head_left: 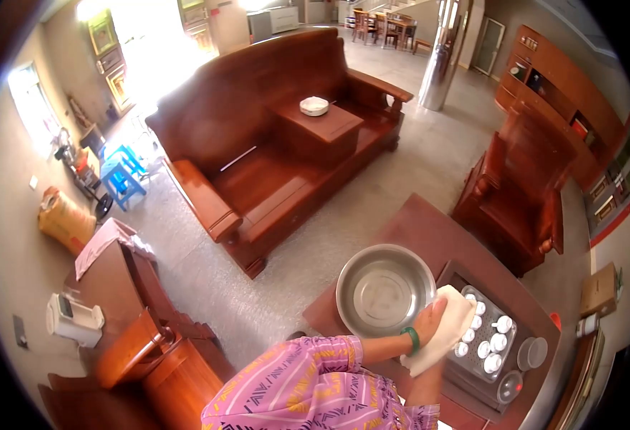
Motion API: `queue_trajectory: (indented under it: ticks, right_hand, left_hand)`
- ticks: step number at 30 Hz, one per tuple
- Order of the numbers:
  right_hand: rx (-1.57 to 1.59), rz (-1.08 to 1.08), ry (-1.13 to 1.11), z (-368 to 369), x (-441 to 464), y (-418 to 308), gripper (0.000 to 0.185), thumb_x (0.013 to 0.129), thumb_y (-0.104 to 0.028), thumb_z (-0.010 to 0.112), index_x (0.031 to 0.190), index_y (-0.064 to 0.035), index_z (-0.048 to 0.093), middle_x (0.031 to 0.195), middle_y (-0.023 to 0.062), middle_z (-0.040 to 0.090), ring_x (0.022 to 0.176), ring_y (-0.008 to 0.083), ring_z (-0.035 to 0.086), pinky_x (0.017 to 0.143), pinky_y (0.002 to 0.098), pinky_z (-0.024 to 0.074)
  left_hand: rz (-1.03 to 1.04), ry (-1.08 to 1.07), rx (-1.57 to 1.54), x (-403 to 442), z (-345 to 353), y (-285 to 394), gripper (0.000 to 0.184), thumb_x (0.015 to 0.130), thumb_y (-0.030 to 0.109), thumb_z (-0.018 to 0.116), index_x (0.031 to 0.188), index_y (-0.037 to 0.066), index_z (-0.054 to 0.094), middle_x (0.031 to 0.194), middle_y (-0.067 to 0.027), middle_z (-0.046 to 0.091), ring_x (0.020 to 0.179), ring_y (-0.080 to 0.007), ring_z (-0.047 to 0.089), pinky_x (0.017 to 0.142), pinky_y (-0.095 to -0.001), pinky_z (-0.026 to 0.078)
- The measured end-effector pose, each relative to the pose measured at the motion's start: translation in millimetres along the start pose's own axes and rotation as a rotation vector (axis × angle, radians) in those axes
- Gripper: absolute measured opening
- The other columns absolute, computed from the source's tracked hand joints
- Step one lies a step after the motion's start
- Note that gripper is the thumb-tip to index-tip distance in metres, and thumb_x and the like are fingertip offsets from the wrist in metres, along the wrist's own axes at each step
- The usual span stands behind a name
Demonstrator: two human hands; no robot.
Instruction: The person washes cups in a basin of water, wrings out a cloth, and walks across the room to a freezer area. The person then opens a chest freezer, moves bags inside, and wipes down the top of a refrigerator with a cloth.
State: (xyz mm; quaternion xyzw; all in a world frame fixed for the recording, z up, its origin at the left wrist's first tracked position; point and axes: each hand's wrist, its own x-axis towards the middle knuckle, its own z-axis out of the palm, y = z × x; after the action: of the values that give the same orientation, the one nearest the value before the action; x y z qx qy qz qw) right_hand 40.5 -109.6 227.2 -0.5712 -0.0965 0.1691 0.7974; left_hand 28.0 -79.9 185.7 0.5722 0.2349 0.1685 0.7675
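Purple patterned shirt [293,387] up close, and the left hand [428,319] grips a cream cloth [454,328] above the counter [417,221], between the steel basin [349,295] and white cups [498,343] on their tray [465,378]; right hand's hidden by the cloth, can't tell its grip

The cloth [445,333] is cream, the bangle [413,341] green, the cups [498,342] white, the basin [383,294] silver. The shirt [293,383] is pink-purple with white lines, yellow patches and dark zigzags. Table [417,223], sofa [258,93] and armchair [526,165] are reddish brown; the stools [119,180], blue.
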Motion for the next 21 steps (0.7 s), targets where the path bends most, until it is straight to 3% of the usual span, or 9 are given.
queue_trajectory:
  ticks: [6, 12, 16, 21]
  right_hand:
    - [-0.003, 0.035, -0.085, 9.9, -3.6, 8.7, 0.015, 0.074, -0.013, 0.048, 0.069, -0.0016, 0.039, 0.066, 0.0102, 0.045, 0.059, 0.0201, 0.044, 0.06, 0.0324, 0.0387]
    - [-0.002, 0.051, -0.117, 7.0, -6.7, 11.2, 0.014, 0.075, -0.014, 0.047, 0.073, -0.002, 0.04, 0.07, 0.01, 0.045, 0.063, 0.0199, 0.044, 0.063, 0.0324, 0.0383]
    - [-0.002, 0.056, -0.123, 2.4, -9.6, 12.7, 0.015, 0.076, -0.015, 0.046, 0.076, -0.0022, 0.04, 0.072, 0.0099, 0.045, 0.066, 0.0197, 0.044, 0.064, 0.0325, 0.0381]
    - [0.0, 0.063, -0.14, -0.7, -13.4, 16.6, 0.015, 0.076, -0.016, 0.046, 0.079, -0.0025, 0.04, 0.076, 0.0097, 0.046, 0.069, 0.0194, 0.045, 0.067, 0.0325, 0.0378]
  left_hand:
    - [-0.023, 0.112, -0.006, -7.5, -15.6, 16.4, 0.062, 0.089, 0.052, 0.027, 0.111, -0.002, 0.05, 0.103, -0.016, 0.058, 0.097, -0.0204, 0.054, 0.086, -0.0297, 0.038]
    - [0.03, 0.166, -0.038, -12.0, -26.1, 24.0, 0.053, 0.086, 0.044, 0.044, 0.116, 0.0, 0.038, 0.107, -0.0202, 0.054, 0.1, -0.0273, 0.052, 0.087, -0.0329, 0.039]
    - [-0.011, 0.173, -0.02, -20.4, -30.6, 35.9, 0.056, 0.084, 0.045, 0.046, 0.117, 0.001, 0.036, 0.107, -0.0223, 0.053, 0.1, -0.0302, 0.052, 0.086, -0.0354, 0.04]
    - [0.203, 0.266, 0.243, -26.2, -37.7, 42.6, 0.057, 0.077, 0.038, 0.055, 0.116, 0.001, 0.036, 0.109, -0.0214, 0.049, 0.098, -0.0361, 0.049, 0.085, -0.0397, 0.039]
